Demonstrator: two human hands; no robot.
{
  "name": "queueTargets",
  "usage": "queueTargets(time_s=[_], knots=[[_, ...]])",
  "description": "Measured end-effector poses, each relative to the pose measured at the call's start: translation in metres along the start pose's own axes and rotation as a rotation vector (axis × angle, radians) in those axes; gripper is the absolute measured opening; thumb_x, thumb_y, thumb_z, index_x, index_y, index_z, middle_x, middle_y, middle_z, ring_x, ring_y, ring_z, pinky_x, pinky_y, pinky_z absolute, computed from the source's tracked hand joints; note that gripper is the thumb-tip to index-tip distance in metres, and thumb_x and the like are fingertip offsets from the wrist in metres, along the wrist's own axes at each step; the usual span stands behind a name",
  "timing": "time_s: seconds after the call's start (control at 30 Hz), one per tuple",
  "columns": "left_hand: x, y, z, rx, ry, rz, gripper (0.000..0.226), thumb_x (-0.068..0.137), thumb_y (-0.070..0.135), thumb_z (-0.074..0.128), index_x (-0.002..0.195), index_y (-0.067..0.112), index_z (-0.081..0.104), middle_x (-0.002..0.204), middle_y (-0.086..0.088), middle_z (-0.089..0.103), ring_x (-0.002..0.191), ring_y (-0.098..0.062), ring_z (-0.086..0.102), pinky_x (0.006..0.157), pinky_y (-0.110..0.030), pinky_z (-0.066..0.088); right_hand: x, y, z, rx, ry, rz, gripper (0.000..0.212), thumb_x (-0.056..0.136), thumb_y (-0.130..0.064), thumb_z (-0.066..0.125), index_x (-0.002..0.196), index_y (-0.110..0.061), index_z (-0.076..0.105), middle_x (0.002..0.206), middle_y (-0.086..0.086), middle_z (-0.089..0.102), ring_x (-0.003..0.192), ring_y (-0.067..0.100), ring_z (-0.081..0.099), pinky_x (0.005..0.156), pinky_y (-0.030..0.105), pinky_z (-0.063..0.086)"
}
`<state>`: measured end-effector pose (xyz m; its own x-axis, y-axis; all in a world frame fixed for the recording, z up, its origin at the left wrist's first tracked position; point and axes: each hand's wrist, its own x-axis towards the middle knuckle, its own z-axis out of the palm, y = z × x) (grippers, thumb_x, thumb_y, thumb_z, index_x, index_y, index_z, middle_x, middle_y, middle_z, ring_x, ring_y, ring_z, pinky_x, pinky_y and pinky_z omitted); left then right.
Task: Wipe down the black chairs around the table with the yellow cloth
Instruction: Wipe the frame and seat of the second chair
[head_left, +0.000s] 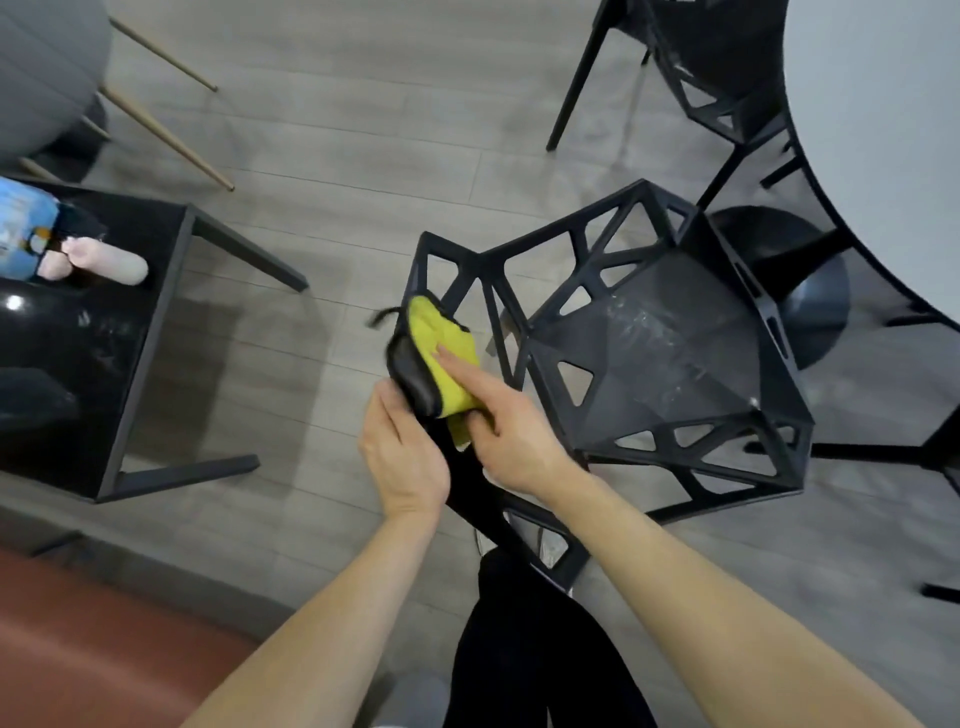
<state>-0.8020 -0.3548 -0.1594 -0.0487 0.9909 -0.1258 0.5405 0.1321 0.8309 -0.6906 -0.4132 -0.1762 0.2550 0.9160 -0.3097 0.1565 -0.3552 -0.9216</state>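
The yellow cloth (445, 358) sits folded against the nearest black chair (654, 353)'s back frame, held by both hands, left hand (405, 452)'s grip curled at its dark edge, right hand (498, 431) pinching it, beside the white worktop (883, 130).

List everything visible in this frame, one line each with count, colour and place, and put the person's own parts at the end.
yellow cloth: one, yellow with dark edging, folded over the near chair's backrest rail.
black chairs: two, black; one at centre with a smudged seat, one at top tucked by the table.
table: one, pale top on a dark round base, right.
side table: one, black, left, holding a blue packet and a pinkish item.
wooden legs: two, tan, top left.
floor: grey planks.
left hand: one, gripping the rail by the cloth.
right hand: one, pressing the cloth.
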Motion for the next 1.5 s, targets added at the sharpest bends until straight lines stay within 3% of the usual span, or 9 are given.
queueTargets(time_s=[0.2,0.27,0.4,0.63,0.87,1.13,1.27,1.33,1.5], knots=[[-0.001,-0.001,0.006,0.131,0.01,0.015,0.044,0.113,0.039,0.027,0.084,0.013,0.047,0.073,-0.005,0.048,0.071,-0.027,0.043,0.071,-0.034,0.027,0.013,0.039,-0.034,-0.216,0.143,0.459,0.047,0.1,-0.012,0.045,0.141,-0.032,0.056,0.123,0.005,0.072,0.116,0.034,0.065,0.096,0.043,0.054],[-0.001,0.0,0.006,0.127,0.006,0.024,0.041,0.112,0.033,0.03,0.085,0.011,0.051,0.074,-0.005,0.051,0.071,-0.026,0.045,0.068,-0.032,0.025,0.017,0.004,-0.028,-0.057,0.265,0.274,0.05,0.1,-0.01,0.048,0.14,-0.038,0.057,0.116,-0.003,0.074,0.109,0.023,0.068,0.097,0.04,0.056],[0.003,-0.006,0.006,0.078,0.014,-0.003,0.034,0.102,0.017,0.042,0.104,-0.001,0.071,0.096,-0.025,0.072,0.085,-0.035,0.057,0.074,-0.027,0.033,0.001,-0.029,0.003,-0.077,0.065,-0.109,0.081,0.084,0.016,0.045,0.147,-0.031,0.062,0.154,-0.011,0.057,0.143,0.004,0.05,0.12,0.022,0.038],[-0.004,0.007,0.002,0.176,-0.032,-0.044,0.046,0.118,0.032,0.03,0.09,0.004,0.053,0.08,-0.013,0.053,0.075,-0.026,0.047,0.068,-0.03,0.028,0.035,0.028,-0.06,-0.122,0.038,0.435,0.03,0.102,-0.012,0.05,0.126,-0.024,0.064,0.104,-0.005,0.068,0.11,0.031,0.067,0.092,0.042,0.055],[-0.004,0.01,0.003,0.227,-0.002,-0.078,0.046,0.119,0.034,0.03,0.09,0.008,0.055,0.078,-0.013,0.057,0.073,-0.022,0.05,0.064,-0.031,0.035,0.141,-0.039,-0.063,-0.019,0.166,0.118,0.056,0.109,-0.033,0.054,0.162,-0.032,0.037,0.141,-0.002,0.059,0.126,0.021,0.058,0.105,0.034,0.044],[-0.005,0.011,0.001,0.231,0.04,-0.088,0.043,0.117,0.031,0.035,0.087,0.008,0.056,0.072,-0.005,0.058,0.067,-0.023,0.048,0.064,-0.037,0.027,0.049,-0.028,-0.016,-0.064,-0.086,-0.418,0.052,0.1,-0.024,0.071,0.149,-0.037,0.059,0.147,-0.001,0.034,0.121,0.014,0.048,0.108,0.029,0.048],[-0.005,0.017,0.0,0.259,0.026,-0.049,0.042,0.119,0.028,0.032,0.078,0.021,0.041,0.067,0.0,0.04,0.064,-0.013,0.038,0.062,-0.035,0.025,0.128,-0.032,-0.027,-0.053,0.198,-0.274,0.046,0.102,-0.028,0.07,0.146,-0.02,0.062,0.141,0.007,0.04,0.104,-0.007,0.042,0.095,0.0,0.034],[-0.005,0.019,0.001,0.28,0.009,-0.055,0.043,0.119,0.029,0.032,0.076,0.029,0.034,0.067,0.004,0.035,0.062,-0.01,0.037,0.061,-0.03,0.03,0.155,-0.04,-0.031,-0.009,0.324,-0.098,0.046,0.104,-0.044,0.06,0.144,-0.021,0.062,0.148,0.006,0.042,0.108,-0.007,0.046,0.098,0.009,0.04],[-0.006,0.014,0.0,0.24,0.025,-0.076,0.039,0.118,0.024,0.035,0.082,0.02,0.049,0.069,0.01,0.048,0.063,-0.007,0.041,0.062,-0.031,0.026,0.054,-0.038,-0.002,-0.028,0.067,-0.309,0.05,0.102,-0.044,0.066,0.151,-0.034,0.057,0.157,0.001,0.032,0.122,0.008,0.049,0.105,0.018,0.042]])
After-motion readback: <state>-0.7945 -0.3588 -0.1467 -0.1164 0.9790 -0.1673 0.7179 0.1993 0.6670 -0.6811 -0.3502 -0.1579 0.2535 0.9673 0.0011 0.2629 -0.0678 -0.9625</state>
